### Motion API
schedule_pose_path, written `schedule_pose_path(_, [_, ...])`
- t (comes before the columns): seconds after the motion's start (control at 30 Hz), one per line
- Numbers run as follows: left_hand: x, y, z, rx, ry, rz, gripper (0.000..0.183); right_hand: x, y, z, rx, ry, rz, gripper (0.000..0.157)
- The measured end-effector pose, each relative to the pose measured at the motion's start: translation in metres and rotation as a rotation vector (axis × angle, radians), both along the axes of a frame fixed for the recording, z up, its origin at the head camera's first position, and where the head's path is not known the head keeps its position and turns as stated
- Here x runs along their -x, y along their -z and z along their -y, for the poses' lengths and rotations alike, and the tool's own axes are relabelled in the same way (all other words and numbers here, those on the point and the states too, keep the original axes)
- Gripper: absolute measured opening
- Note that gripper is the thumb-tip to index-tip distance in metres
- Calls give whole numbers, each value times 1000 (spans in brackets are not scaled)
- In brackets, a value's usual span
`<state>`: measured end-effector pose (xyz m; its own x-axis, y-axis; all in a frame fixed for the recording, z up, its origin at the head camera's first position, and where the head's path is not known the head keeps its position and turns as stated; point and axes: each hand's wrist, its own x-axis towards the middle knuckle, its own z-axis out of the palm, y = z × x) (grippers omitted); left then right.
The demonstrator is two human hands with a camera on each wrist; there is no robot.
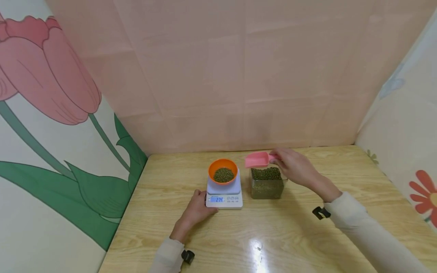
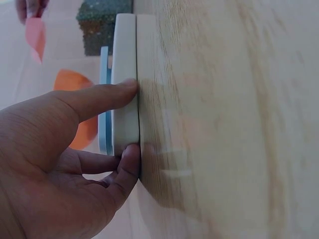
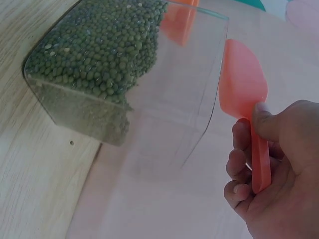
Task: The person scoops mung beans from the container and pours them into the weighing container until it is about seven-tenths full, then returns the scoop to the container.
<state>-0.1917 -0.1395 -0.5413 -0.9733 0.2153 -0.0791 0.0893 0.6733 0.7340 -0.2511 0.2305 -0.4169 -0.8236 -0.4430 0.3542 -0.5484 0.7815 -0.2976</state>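
Pink plastic forms the scoop (image 1: 257,160) that the right hand (image 1: 296,167) pinches by its handle, the thumb along the upper end and the fingers curled round the other side. The scoop is in the air just above the clear box (image 1: 267,191), near its back left corner, with its broad end pointing left towards the orange bowl (image 1: 222,163). Green beans (image 1: 266,173) are heaped inside the box, and in the right wrist view they slope up against one side.

Left of the box, near but apart from it, a white scale (image 1: 223,189) sits on the wooden table (image 1: 164,182). The bowl stands upright on its plate, with a smaller heap of beans (image 1: 223,176) in the bottom. Digits like 274 glow on the display (image 1: 216,200); any decimal point is too small to tell.

The person's left hand (image 1: 197,208) grips the front left corner of the scale, thumb against the front edge and bent fingers against the side.

Behind the table hangs a pale pink cloth (image 1: 191,76), with a painted tulip (image 1: 51,72) on the left wall.
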Motion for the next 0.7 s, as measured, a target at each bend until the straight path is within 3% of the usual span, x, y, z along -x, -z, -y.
schedule_pose_path(0.7, [2,1,0,17,8,-4,71,-8,-2,-26,-18,32,-27,20])
